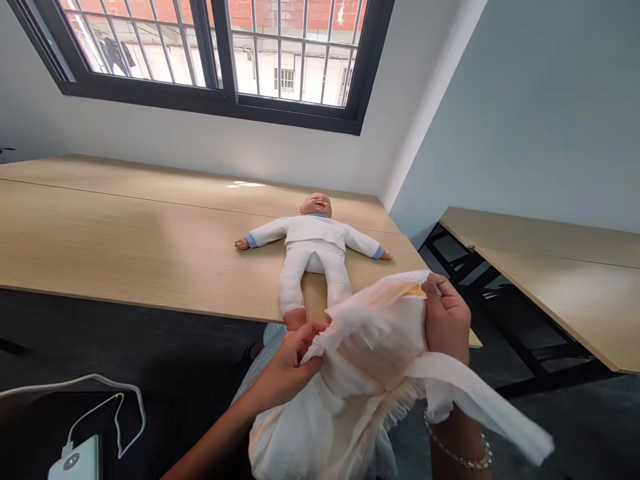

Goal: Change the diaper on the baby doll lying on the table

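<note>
Both my hands hold a white disposable diaper up in front of me, over the table's near edge. Its frilled elastic edge shows, and one long white side strip hangs out to the right. My left hand pinches the left part of its upper edge. At the upper right corner, by a yellow-orange patch, my right hand is closed on the material. Beyond the diaper a baby doll lies on its back, arms spread, in a white outfit with blue cuffs. The diaper hides one of the doll's feet.
The doll lies on a long light-wood table below a barred window. A second wooden table with a black frame stands to the right. At the lower left is a white power bank with a white cable.
</note>
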`<state>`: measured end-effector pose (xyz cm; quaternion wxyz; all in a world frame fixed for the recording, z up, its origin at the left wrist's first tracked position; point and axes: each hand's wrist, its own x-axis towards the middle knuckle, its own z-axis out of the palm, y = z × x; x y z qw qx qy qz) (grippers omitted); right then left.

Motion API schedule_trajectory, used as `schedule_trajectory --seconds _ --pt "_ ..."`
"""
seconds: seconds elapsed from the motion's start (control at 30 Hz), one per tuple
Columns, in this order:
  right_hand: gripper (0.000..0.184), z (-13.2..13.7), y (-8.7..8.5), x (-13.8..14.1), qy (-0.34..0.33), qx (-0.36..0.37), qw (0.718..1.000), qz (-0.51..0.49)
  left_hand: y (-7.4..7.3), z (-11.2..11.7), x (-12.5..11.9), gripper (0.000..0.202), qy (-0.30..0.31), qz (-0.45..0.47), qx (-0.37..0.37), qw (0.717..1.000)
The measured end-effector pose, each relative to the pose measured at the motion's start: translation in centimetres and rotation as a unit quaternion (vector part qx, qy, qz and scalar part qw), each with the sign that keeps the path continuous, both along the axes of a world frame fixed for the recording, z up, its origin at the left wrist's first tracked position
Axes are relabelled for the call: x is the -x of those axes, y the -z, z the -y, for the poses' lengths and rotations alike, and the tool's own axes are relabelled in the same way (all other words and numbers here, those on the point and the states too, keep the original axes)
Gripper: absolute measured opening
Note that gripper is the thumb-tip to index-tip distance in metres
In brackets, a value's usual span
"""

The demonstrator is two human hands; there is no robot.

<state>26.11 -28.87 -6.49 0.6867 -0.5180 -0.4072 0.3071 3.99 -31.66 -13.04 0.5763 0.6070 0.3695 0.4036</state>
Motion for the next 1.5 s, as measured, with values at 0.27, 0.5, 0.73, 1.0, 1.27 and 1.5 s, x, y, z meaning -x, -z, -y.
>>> schedule_trajectory --seconds 0.27,0.5,0.73,1.0,1.27,1.5 --pt "0.047 -0.6 1.3 -1.4 0.024 0.012 0.999 -0.026 -1.0 -0.3 2.2 0.045 -0.001 0.029 0.044 0.999" --pt "0.043 -0.9 2.0 -1.8 0.017 0.035 0.997 -0.064 -1.6 0.1 3.2 0.043 0.004 0.107 0.122 0.987" --pt "0.038 -1.1 3.3 -1.1 -0.045 0.088 0.993 -0.066 -2.0 0.8 3.5 0.027 0.024 0.189 0.240 0.952" --pt "0.041 0.1 3.4 2.4 -0.137 0.122 0.981 -0.068 -3.9 -0.1 2.2 0.075 0.040 0.055 0.033 0.997" --pt "0.039 0.5 3.6 3.0 -0.184 0.128 0.970 -0.091 -3.7 -2.4 1.2 0.039 -0.054 0.080 0.034 0.995" --pt "0.042 0.6 3.5 3.2 -0.201 0.132 0.966 -0.097 -3.3 -1.8 2.3 0.076 0.094 0.236 0.266 0.930"
